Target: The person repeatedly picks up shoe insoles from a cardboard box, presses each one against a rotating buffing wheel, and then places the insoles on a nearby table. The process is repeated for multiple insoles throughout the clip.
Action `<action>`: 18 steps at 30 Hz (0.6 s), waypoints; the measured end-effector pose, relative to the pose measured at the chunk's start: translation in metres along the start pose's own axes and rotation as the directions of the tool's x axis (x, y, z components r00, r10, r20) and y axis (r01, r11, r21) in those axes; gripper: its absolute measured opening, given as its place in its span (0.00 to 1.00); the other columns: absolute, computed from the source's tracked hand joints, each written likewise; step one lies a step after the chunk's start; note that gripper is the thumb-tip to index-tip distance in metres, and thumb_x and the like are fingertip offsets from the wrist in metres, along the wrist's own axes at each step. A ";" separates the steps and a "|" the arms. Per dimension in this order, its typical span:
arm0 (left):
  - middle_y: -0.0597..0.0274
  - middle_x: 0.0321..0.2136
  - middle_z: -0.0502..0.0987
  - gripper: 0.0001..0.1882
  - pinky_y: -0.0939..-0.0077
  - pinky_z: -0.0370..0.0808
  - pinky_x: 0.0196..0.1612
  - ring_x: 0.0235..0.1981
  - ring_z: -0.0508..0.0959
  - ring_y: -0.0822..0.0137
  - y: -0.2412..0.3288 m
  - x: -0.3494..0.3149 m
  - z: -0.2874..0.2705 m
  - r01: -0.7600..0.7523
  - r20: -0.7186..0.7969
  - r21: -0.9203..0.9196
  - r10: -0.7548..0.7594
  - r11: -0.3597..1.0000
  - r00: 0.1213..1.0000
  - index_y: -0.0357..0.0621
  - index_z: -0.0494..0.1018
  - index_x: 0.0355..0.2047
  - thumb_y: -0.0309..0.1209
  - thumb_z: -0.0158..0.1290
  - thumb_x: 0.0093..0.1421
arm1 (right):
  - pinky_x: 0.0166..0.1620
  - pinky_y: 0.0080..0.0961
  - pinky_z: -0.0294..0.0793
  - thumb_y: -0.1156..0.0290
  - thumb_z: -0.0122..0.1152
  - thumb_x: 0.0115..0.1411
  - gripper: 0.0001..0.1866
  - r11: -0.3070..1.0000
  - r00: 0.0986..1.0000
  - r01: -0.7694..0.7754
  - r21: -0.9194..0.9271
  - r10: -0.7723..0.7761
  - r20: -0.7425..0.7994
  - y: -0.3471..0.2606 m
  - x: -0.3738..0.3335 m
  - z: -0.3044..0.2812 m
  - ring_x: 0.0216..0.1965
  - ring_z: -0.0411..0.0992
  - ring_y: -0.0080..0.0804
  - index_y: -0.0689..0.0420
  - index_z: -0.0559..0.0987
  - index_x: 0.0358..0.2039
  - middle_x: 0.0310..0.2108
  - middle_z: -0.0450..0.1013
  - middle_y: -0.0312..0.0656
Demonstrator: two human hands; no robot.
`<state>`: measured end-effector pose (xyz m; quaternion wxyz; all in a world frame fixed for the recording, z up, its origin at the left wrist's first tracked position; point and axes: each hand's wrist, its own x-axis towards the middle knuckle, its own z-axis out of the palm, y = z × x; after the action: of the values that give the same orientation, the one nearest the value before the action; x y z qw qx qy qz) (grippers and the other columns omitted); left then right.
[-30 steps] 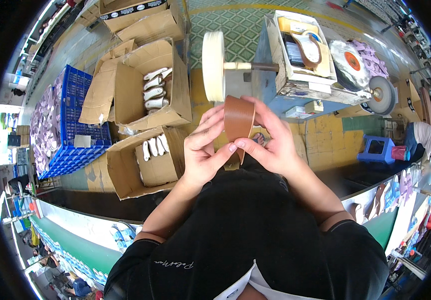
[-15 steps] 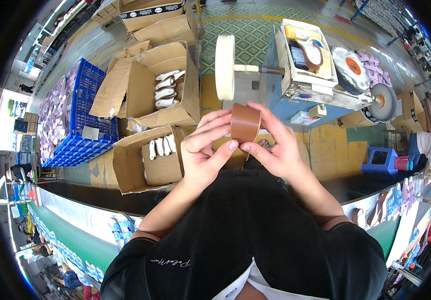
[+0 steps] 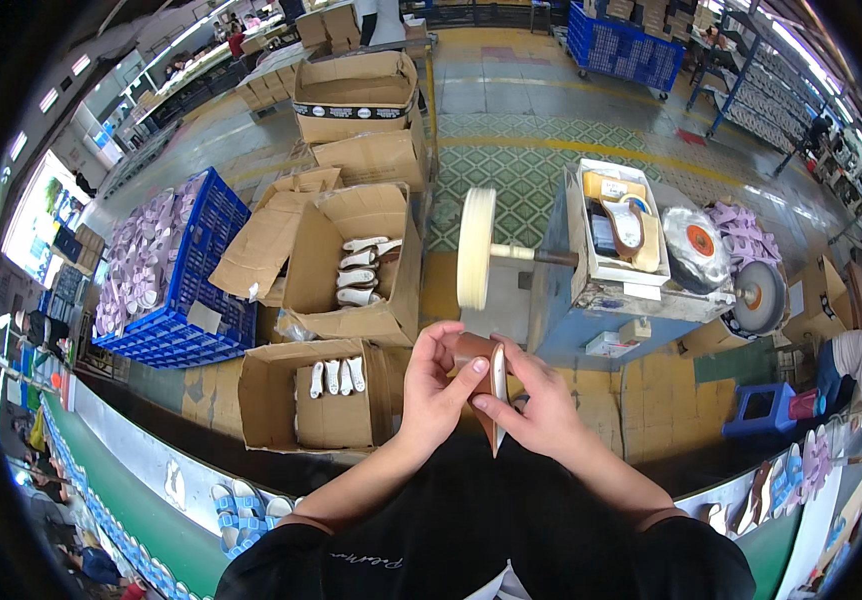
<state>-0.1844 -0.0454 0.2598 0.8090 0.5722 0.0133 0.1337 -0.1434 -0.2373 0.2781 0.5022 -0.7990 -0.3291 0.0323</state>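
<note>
Brown-and-white piece (image 3: pixel 498 382), curved, held by left hand (image 3: pixel 436 392) and right hand (image 3: pixel 545 402)

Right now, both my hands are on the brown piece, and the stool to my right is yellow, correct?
Not quite: the head view shows the stool is blue, not yellow. It is to your right, and your left hand and right hand are both on the brown piece.
</note>
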 end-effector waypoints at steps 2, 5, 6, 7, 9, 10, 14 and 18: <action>0.62 0.58 0.77 0.33 0.72 0.79 0.61 0.58 0.80 0.71 0.005 0.001 -0.001 0.015 0.060 0.058 -0.019 0.998 0.998 0.41 0.67 0.74 0.21 0.67 0.72 | 0.63 0.44 0.83 0.66 0.82 0.64 0.45 0.998 0.999 -0.052 0.042 0.052 -0.002 0.001 0.001 0.001 0.63 0.83 0.56 0.62 0.70 0.77 0.61 0.82 0.59; 0.62 0.58 0.77 0.38 0.71 0.79 0.62 0.59 0.80 0.70 0.008 0.000 -0.001 0.018 0.120 0.238 -0.048 0.971 0.992 0.41 0.65 0.77 0.21 0.67 0.71 | 0.61 0.47 0.83 0.60 0.82 0.64 0.45 0.999 0.998 -0.033 -0.005 0.033 -0.061 0.005 0.004 0.007 0.58 0.83 0.62 0.62 0.71 0.75 0.58 0.82 0.62; 0.62 0.57 0.77 0.39 0.71 0.79 0.63 0.60 0.80 0.70 0.008 -0.001 -0.001 0.012 0.137 0.288 -0.053 0.957 0.989 0.41 0.65 0.78 0.20 0.67 0.70 | 0.60 0.48 0.83 0.58 0.82 0.64 0.45 0.999 0.996 -0.023 -0.043 0.019 -0.081 0.007 0.004 0.009 0.56 0.83 0.64 0.63 0.71 0.75 0.56 0.82 0.63; 0.61 0.58 0.78 0.38 0.71 0.79 0.63 0.60 0.80 0.69 0.007 -0.001 -0.001 0.057 0.092 0.269 -0.084 0.961 0.992 0.41 0.66 0.77 0.20 0.67 0.70 | 0.60 0.48 0.83 0.58 0.83 0.63 0.45 0.998 0.997 -0.030 -0.055 0.025 -0.077 0.009 0.003 0.011 0.56 0.83 0.64 0.62 0.71 0.75 0.56 0.82 0.63; 0.60 0.58 0.79 0.37 0.71 0.78 0.64 0.61 0.80 0.69 0.002 0.000 -0.003 0.147 0.010 0.175 -0.151 0.974 0.989 0.40 0.67 0.76 0.19 0.67 0.70 | 0.61 0.47 0.82 0.58 0.84 0.62 0.46 0.996 0.997 -0.038 -0.087 0.032 -0.067 0.012 0.000 0.013 0.56 0.82 0.64 0.62 0.72 0.74 0.56 0.82 0.63; 0.58 0.60 0.80 0.35 0.70 0.78 0.66 0.63 0.80 0.68 -0.001 0.003 -0.004 0.111 -0.037 0.072 -0.109 0.991 0.993 0.38 0.68 0.75 0.19 0.66 0.71 | 0.62 0.46 0.82 0.58 0.84 0.63 0.46 0.997 0.996 0.017 -0.072 -0.022 -0.083 0.014 -0.001 0.013 0.58 0.83 0.60 0.62 0.72 0.75 0.59 0.82 0.61; 0.51 0.66 0.80 0.29 0.53 0.77 0.72 0.67 0.80 0.55 0.000 0.014 -0.027 0.101 -0.026 -0.429 -0.124 0.898 0.992 0.36 0.66 0.76 0.28 0.55 0.79 | 0.62 0.37 0.83 0.70 0.79 0.69 0.37 0.927 0.985 -0.135 0.351 0.164 -0.055 0.015 -0.007 0.014 0.60 0.83 0.40 0.63 0.73 0.75 0.65 0.80 0.49; 0.52 0.75 0.70 0.36 0.48 0.64 0.80 0.76 0.71 0.55 0.002 0.024 -0.037 0.130 0.084 -0.597 -0.100 0.792 0.991 0.40 0.57 0.82 0.29 0.57 0.78 | 0.54 0.30 0.83 0.73 0.78 0.69 0.27 0.637 0.887 -0.429 0.641 0.432 0.164 0.006 -0.012 0.009 0.50 0.84 0.33 0.67 0.81 0.65 0.53 0.85 0.46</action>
<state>-0.1684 -0.0051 0.2520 0.9553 0.2873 -0.0145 0.0677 -0.1536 -0.2387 0.2648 0.7300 -0.6235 -0.0950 0.2633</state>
